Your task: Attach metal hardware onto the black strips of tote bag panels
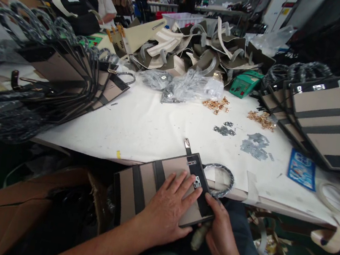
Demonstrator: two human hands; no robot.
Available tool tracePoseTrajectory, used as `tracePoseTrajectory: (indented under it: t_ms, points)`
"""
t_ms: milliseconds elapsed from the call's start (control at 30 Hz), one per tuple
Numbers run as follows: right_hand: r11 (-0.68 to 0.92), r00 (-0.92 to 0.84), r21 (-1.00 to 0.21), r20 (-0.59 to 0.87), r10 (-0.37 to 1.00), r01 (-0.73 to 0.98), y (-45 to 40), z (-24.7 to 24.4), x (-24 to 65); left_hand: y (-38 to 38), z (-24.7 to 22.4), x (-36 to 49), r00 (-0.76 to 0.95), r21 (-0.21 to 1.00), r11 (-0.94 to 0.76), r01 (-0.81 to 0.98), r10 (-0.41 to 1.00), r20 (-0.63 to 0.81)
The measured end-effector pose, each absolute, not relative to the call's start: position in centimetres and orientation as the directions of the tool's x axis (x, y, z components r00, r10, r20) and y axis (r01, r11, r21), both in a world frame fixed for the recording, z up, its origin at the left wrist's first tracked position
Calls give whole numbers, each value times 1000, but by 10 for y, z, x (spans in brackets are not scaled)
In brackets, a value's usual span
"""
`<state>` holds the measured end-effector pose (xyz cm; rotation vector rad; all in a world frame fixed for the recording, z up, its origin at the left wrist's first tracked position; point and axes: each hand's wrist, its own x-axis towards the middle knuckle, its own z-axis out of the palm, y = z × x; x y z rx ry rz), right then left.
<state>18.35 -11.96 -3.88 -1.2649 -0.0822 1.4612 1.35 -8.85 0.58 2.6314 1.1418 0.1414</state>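
Note:
On my lap, against the table's front edge, rests a beige bag panel with dark stripes. A small metal plate sits on its dark end band, and a strap with a metal tip sticks out past it. From the panel's right end loops a plastic-wrapped handle. My left hand lies flat on the panel, fingers spread, the fingertips near the metal plate. My right hand grips the panel's right edge, thumb on top; its other fingers are mostly hidden underneath.
On the white table lie gold-coloured fasteners, thin metal plates and a green box. Stacked bag panels stand left and right. A cardboard box is at lower left. Another person works behind.

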Motion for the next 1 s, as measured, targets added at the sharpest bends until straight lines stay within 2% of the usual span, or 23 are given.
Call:
tracePoseTrajectory:
  t_ms: [433,633,1000]
  points:
    - [-379,205,-654,-636,744,-655,-119,-38,185,-88,6,15,667,305,-631,713,744,-22]
    - [-386,202,-654,-639,742,-651,-124,-37,182,-88,8,20,660,270,-629,729,751,-30]
    - [-373,227,-692,-612,758,-618,-128,-48,181,-78,11,18,737,168,-719,675,670,-91]
